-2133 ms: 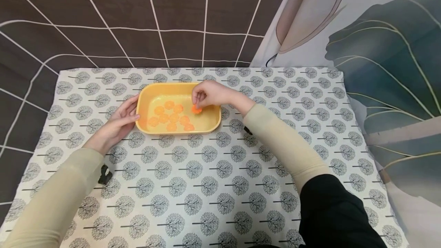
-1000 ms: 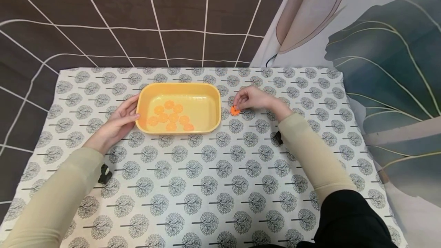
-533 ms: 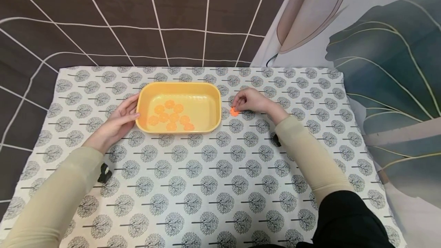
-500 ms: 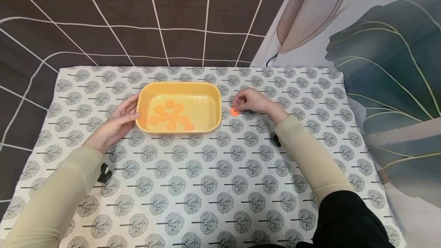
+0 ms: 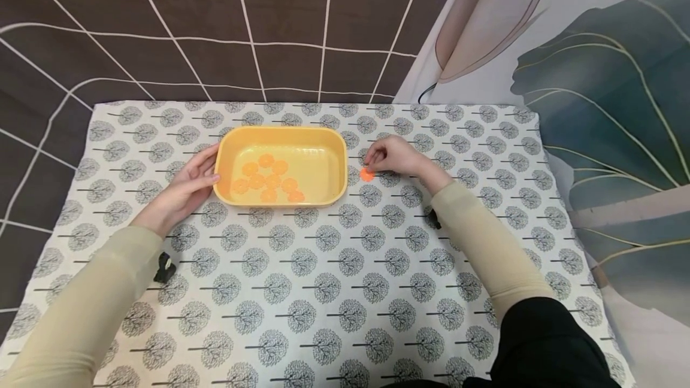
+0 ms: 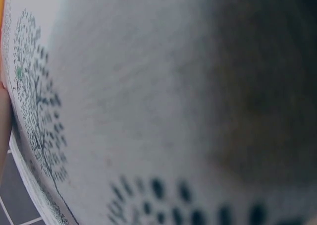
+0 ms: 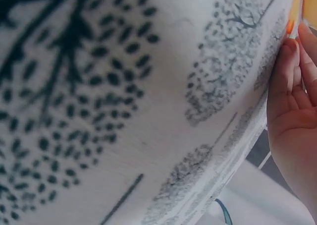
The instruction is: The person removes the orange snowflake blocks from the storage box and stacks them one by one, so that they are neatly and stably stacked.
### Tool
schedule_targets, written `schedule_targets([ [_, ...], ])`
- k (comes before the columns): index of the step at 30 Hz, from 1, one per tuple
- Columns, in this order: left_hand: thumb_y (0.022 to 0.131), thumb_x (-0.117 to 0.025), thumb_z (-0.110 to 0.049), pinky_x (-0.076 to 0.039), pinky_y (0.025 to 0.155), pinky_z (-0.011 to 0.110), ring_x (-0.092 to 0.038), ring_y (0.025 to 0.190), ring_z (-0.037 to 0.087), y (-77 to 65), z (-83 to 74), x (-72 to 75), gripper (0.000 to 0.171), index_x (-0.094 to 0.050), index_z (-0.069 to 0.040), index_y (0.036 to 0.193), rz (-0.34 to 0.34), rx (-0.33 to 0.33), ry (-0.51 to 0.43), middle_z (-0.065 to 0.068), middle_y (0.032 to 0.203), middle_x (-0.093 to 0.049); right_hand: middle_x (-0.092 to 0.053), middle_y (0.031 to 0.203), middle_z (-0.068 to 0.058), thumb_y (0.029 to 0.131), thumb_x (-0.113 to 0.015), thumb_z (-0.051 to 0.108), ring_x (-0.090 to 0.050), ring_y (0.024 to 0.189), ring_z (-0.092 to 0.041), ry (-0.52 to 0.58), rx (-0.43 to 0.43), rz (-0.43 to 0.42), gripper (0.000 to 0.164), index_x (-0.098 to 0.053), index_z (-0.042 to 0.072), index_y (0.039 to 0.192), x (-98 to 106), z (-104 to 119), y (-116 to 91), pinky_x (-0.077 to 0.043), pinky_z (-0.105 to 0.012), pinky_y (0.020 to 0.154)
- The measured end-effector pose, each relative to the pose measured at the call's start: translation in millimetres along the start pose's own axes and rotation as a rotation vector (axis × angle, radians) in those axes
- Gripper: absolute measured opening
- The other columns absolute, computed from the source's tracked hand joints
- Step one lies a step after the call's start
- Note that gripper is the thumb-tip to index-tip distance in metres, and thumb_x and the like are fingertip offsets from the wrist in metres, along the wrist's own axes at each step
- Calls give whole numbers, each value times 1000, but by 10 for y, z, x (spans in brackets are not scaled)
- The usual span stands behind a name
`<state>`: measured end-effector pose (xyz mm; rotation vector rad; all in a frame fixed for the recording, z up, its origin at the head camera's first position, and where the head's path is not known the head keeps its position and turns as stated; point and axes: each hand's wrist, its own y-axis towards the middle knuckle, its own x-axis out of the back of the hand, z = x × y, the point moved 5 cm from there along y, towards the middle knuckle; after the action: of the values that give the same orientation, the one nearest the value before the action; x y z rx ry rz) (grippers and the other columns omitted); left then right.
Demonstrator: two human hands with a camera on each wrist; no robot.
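Observation:
A yellow rectangular basin stands on the cloth, left of the middle in the head view. My left hand holds its left end, the thumb at the rim and the fingers along the outer wall. Several small orange flower-shaped pieces lie on its floor, mostly toward the left. To the right of the basin, my right hand pinches one more orange flower-shaped piece low over the cloth. Thumb and fingertips cover its upper edge. In the right wrist view, a bit of orange shows at the fingertips.
The table is covered by a white cloth printed with grey trees. Behind it hangs a dark, white-lined backdrop, and a leaf-patterned curtain hangs on the right. A thin black cable shows behind the table's back edge.
My right hand has carried an orange piece from inside the basin rightward to the cloth outside it, and has hardly moved over the last second. The left hand has stayed at the basin.

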<state>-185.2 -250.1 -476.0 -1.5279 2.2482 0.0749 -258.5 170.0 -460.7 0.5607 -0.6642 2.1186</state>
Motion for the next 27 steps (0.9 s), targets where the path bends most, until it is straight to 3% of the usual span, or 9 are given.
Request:
schedule_targets([
  [5,100,-50,15,-36,125,18,-14,166,17,12,2,-7,77,-29,-16,167,1,-4,-14,9,181,-1,-78,95,-16,88,-82,0,-67,79,-7,-19,35,-9,14,-76,-3,101,78,93,18,-60,-14,75],
  [12,98,-55,15,-43,118,14,-19,165,15,8,1,3,75,-39,-20,162,6,-27,-35,10,180,0,-79,97,-15,89,-80,0,-69,83,-8,-46,119,-37,13,-77,-3,101,202,419,80,-61,-15,79],
  [17,97,-55,17,-46,116,14,-42,152,3,9,-3,3,74,-40,-18,161,18,-48,-63,13,179,0,-79,100,-14,89,-82,1,-71,88,-15,-38,155,-42,13,-77,-1,101,207,694,128,-62,-19,82],
  [20,97,-55,17,-46,116,15,-48,145,0,9,-6,6,74,-40,-17,161,17,-54,-63,13,179,-1,-79,101,-15,89,-81,1,-71,90,-19,-38,172,-28,14,-77,0,102,161,854,176,-62,-20,83],
  [22,97,-55,17,-46,116,15,-43,151,3,6,-7,4,74,-38,-16,162,17,-55,-62,13,179,-1,-78,102,-16,89,-80,0,-71,92,-21,-30,178,-15,14,-76,-2,103,112,938,220,-62,-21,84],
  [27,98,-54,16,-44,117,14,-17,165,17,1,0,-2,77,-31,-14,165,21,-47,-39,12,180,1,-78,103,-16,90,-79,-1,-71,93,-22,-33,201,29,15,-76,-2,105,-67,1069,349,-62,-23,86],
])
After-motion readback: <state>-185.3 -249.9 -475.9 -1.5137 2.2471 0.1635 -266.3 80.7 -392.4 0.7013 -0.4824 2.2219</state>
